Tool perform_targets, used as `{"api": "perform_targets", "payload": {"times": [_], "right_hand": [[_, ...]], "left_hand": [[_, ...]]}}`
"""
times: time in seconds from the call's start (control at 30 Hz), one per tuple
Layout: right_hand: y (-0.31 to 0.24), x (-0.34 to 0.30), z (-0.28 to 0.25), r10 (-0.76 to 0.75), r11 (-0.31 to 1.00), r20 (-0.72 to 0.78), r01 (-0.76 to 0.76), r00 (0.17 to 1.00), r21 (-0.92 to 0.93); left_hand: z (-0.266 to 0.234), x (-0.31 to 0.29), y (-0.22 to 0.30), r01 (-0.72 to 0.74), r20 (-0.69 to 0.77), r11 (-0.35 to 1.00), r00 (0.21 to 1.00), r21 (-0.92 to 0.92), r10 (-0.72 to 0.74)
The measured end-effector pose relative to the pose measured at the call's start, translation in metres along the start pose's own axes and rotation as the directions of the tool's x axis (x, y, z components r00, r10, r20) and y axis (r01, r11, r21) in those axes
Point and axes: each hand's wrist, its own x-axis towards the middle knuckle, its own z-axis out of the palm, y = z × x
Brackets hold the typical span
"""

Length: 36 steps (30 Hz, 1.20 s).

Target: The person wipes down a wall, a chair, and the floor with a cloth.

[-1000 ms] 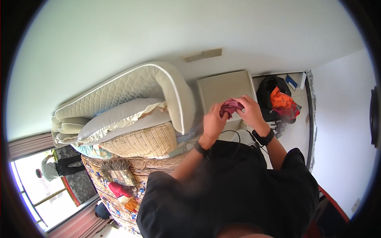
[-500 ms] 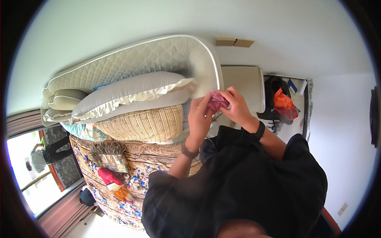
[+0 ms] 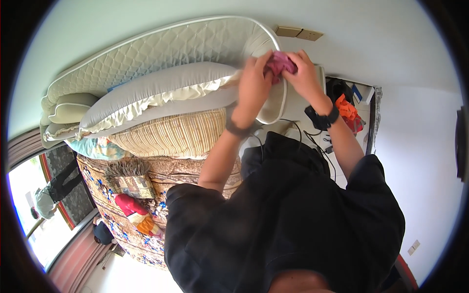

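Pink cloth: the bunched-up pink cloth [image 3: 282,62] is up between the two hands, right in the fingers.
Left hand: the left hand [image 3: 255,85] has its fingers bent in around the cloth's left side, holding it. This hand looks a bit blurry.
Right hand: the right hand [image 3: 307,80] has its fingers curled on the cloth's right side, holding it too.
Step now: it looks like both hands are working the cloth together, squeezing or turning it.
Next move: I think it calls for a good pinch on both sides, so the soft cloth does not slip out.
Headboard: the puffy headboard [image 3: 171,46] has its end behind the fingers. I can't tell if the cloth touches it.
Pillows: a grey pillow [image 3: 161,80] is left of the fingers, and a stripy pillow [image 3: 171,134] is lower down.
Wall plate: a tan wall plate [image 3: 299,32] is above the fingers.
Orange thing: a bright orange thing [image 3: 345,106] is to the right of the fingers and lower.
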Motion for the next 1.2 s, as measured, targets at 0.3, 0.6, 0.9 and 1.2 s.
{"api": "perform_targets", "payload": {"times": [0.3,0.6,0.9,1.2], "right_hand": [[-0.048,-0.09,-0.01,0.092,0.995,0.281,-0.099,0.955,0.009],[-0.017,-0.019,0.005,-0.047,0.998,0.123,0.051,0.991,-0.033],[-0.028,-0.033,0.001,-0.025,0.989,0.115,0.042,0.993,-0.145],[-0.056,-0.086,0.0,-0.036,0.993,0.261,0.064,0.965,-0.099]], "left_hand": [[-0.024,-0.112,-0.004,0.103,0.193,0.991,0.978,-0.085,-0.085],[0.002,-0.048,-0.013,0.048,-0.023,0.995,0.998,-0.087,-0.05],[0.002,-0.062,-0.02,0.077,-0.025,0.996,0.997,-0.052,-0.079],[-0.018,-0.131,-0.017,0.131,0.098,0.991,0.987,-0.034,-0.127]]}}
